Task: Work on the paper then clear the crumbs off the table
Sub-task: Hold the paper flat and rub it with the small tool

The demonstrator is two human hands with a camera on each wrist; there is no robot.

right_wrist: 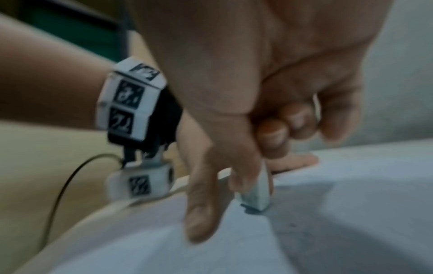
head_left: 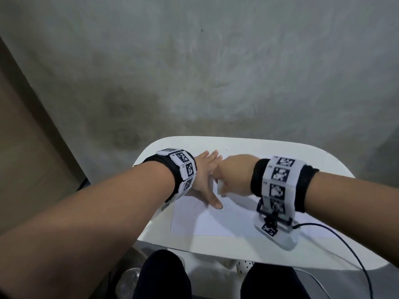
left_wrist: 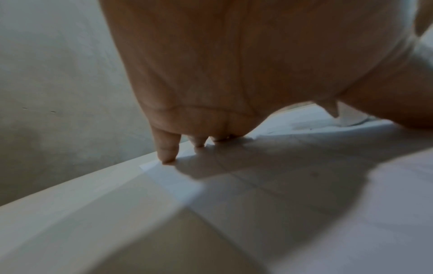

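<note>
A white sheet of paper (head_left: pixel 203 221) lies on the small white table (head_left: pixel 237 244). My left hand (head_left: pixel 207 180) lies flat on the sheet's far left part, fingers spread and straight, fingertips (left_wrist: pixel 167 157) pressing near the paper's edge (left_wrist: pixel 164 172). My right hand (head_left: pixel 231 175) grips a white eraser (head_left: pixel 220 186) between thumb and curled fingers, just right of the left thumb. In the right wrist view the eraser (right_wrist: pixel 256 196) stands with its lower end on the paper (right_wrist: pixel 328 213), a dark smudge at its tip. I cannot make out any crumbs.
Grey concrete floor (head_left: pixel 216 72) lies beyond the table's far edge. A black cable (head_left: pixel 345 244) runs from the right wrist camera across the table's right side. My dark-clothed knees (head_left: pixel 164 277) sit under the near edge. A brown wall (head_left: pixel 26 137) stands at the left.
</note>
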